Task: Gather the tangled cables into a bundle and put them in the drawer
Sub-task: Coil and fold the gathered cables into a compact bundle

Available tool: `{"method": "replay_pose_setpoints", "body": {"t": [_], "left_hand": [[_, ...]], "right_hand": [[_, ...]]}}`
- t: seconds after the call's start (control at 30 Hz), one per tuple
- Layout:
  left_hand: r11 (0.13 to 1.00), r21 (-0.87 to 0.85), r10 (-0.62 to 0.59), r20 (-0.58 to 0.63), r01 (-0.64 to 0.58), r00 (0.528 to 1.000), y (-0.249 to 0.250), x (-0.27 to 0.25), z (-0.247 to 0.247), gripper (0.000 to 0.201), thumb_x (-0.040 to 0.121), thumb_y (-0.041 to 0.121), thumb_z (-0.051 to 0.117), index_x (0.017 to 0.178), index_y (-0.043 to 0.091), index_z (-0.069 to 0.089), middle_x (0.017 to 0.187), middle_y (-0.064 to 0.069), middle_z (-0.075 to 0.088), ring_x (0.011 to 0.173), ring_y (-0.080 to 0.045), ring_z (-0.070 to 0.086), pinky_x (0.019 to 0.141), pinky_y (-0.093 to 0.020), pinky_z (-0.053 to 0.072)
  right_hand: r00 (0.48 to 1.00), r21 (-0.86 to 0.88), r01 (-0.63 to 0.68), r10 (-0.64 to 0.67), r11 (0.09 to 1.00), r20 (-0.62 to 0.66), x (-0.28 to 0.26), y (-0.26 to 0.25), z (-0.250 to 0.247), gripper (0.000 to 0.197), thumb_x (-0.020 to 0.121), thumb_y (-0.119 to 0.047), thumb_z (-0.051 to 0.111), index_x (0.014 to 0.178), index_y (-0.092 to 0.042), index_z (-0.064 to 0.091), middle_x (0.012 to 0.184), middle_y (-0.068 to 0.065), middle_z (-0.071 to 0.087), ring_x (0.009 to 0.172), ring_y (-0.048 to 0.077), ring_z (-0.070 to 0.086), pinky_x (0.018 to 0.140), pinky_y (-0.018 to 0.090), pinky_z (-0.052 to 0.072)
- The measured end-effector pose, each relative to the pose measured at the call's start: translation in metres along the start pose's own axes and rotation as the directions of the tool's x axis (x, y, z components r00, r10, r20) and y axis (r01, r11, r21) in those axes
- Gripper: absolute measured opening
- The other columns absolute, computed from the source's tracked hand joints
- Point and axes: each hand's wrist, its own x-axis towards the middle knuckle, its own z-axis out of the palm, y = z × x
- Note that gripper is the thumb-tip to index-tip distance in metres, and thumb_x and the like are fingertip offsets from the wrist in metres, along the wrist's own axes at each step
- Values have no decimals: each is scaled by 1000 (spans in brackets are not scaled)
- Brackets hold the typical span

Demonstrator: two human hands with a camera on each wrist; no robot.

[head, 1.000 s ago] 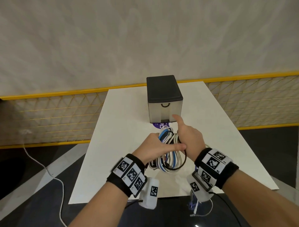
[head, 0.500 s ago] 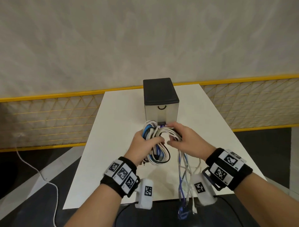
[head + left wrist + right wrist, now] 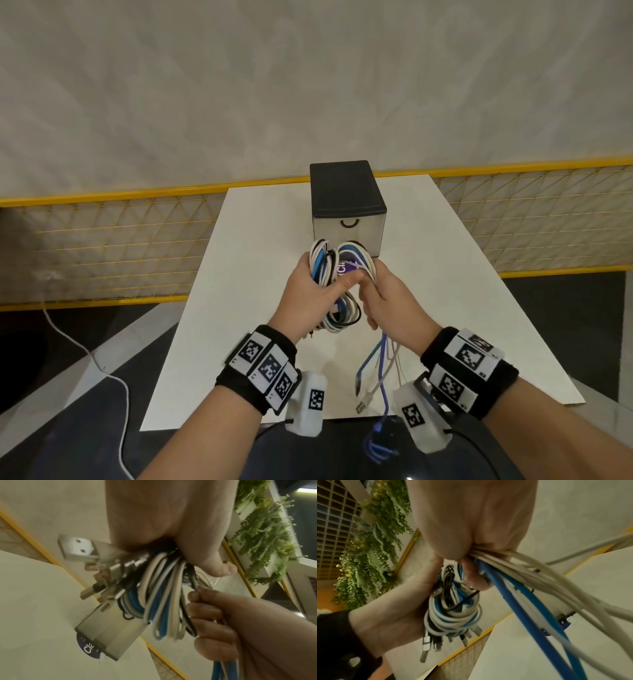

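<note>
From the head view, the left hand (image 3: 310, 301) is closed around a coiled bundle of cables (image 3: 337, 270), white, blue and black, held up above the middle of the white table (image 3: 246, 308), just in front of the drawer unit (image 3: 347, 209) at the table's far end. The right hand (image 3: 390, 305) grips several loose strands (image 3: 376, 363) that trail down past the near edge of the table. The drawer (image 3: 349, 233) looks shut, so neither hand is free to pull its handle; letting go of either grip to do so could let the coil spring apart.

From the left wrist view, the left hand's fingers (image 3: 205, 555) curl over the top of the loops, and a cluster of USB plugs (image 3: 96, 563) sticks out sideways from the bundle. These plugs could catch on the drawer's rim on the way in. The right hand's fingers (image 3: 207, 615) are wrapped round strands beside the loops.

From the right wrist view, the right hand (image 3: 471, 520) clamps blue and white strands (image 3: 530, 601) that run off slack toward the lower right. These tails are not yet wound in. Judged from this, dangling ends could snag on the table's near edge, drag the coil loose, or be left hanging out and jam the drawer when it closes.
</note>
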Motion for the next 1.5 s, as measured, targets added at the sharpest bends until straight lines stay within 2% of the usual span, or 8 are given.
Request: {"method": "replay_pose_setpoints", "body": {"t": [0.17,0.3,0.53,0.73,0.97,1.1,1.2,1.5], "left_hand": [[994,-66,-84,-33,82,996,-1,-3,15,60,68,40,88,110,18,53,99,3,69,89,-7,68,68,-16,51],[965,-208,-186,-108,160,977,-8,0,19,61,64,48,89,107,15,62,97,-4,73,90,-17,72,80,-35,60],[900,-429,-214,-279,78,936,3,9,3,33,77,17,81,106,10,67,94,-13,74,77,-22,74,72,-36,62],[899,-433,-122,-401,-71,908,34,21,-34,29,82,14,77,103,21,59,97,-4,70,77,-15,73,64,-29,60],[962,-226,69,-339,-153,938,47,15,-26,39,80,13,79,113,18,58,98,2,70,83,-8,71,62,-14,56],[959,-238,83,-293,-157,953,50,11,-15,40,78,12,81,113,17,61,94,1,71,80,-7,73,65,-20,58],[949,-255,107,-291,-185,951,55,8,-19,30,79,10,80,100,21,61,87,4,70,78,-10,73,70,-28,61],[967,-213,90,-214,-137,973,49,-5,-58,74,54,34,86,117,11,55,102,-13,73,90,-25,74,79,-44,62]], "right_hand": [[997,-211,38,-23,977,74,5,4,11,18,94,-3,40,110,0,47,85,20,64,75,35,63,70,51,51],[965,-406,162,-58,900,257,3,-4,16,13,93,-3,40,90,-5,52,72,9,54,67,30,56,55,27,37],[960,-237,222,-170,946,222,-11,-12,5,42,89,-15,54,125,-27,36,90,-2,65,67,8,58,62,23,47],[980,-259,46,7,965,198,-27,36,-2,33,93,-20,53,115,-36,33,80,9,59,59,19,54,67,45,53],[978,-180,50,-12,982,209,-12,5,-4,136,56,-66,76,148,-35,-19,155,-17,10,140,0,18,113,22,24],[991,92,16,-28,996,128,8,-20,21,87,80,-18,74,146,-23,18,118,-6,62,101,3,63,89,26,53],[986,94,-35,19,995,164,6,-9,33,8,90,-15,61,98,-18,59,61,-5,63,50,9,59,60,33,54],[932,-163,-95,146,982,333,12,31,4,15,89,-23,64,80,-14,73,70,-5,70,59,6,54,58,22,49]]}}
